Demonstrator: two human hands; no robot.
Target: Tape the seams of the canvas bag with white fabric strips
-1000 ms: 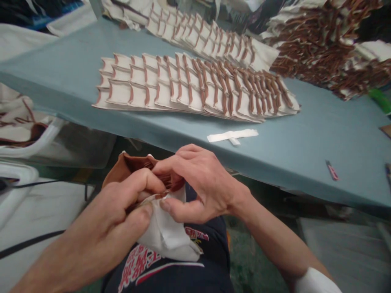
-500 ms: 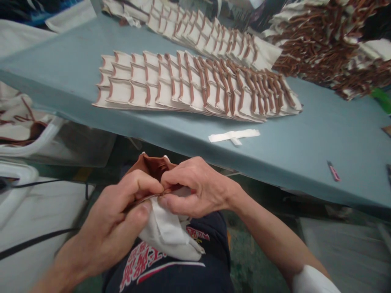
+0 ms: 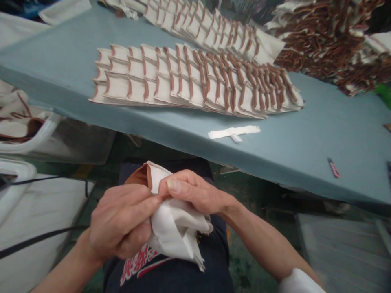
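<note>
Over my lap I hold a folded piece of white fabric (image 3: 172, 228) with a brown lining that shows at its top edge. My left hand (image 3: 122, 219) is closed around the left side of it, knuckles upward. From the right, my right hand (image 3: 192, 189) grips the same piece, its thumb lying on top and its fingers partly hidden behind the cloth. Both hands nearly meet at the brown edge. Beyond them on the blue table (image 3: 134, 122) lies a long overlapping row of white pieces with brown edges (image 3: 183, 81).
A white strip (image 3: 235, 132) and a pink cutter (image 3: 334, 168) lie on the table. Behind are a second row of pieces (image 3: 207, 30) and a tall brown-and-white heap (image 3: 330, 44). A plastic bin (image 3: 45, 134) with similar pieces stands at left; a dark cable (image 3: 39, 240) runs below it.
My left hand has turned from a fingertip pinch to a closed grip with knuckles up. My right thumb now lies on top, and the fabric has been turned, showing more white outside.
</note>
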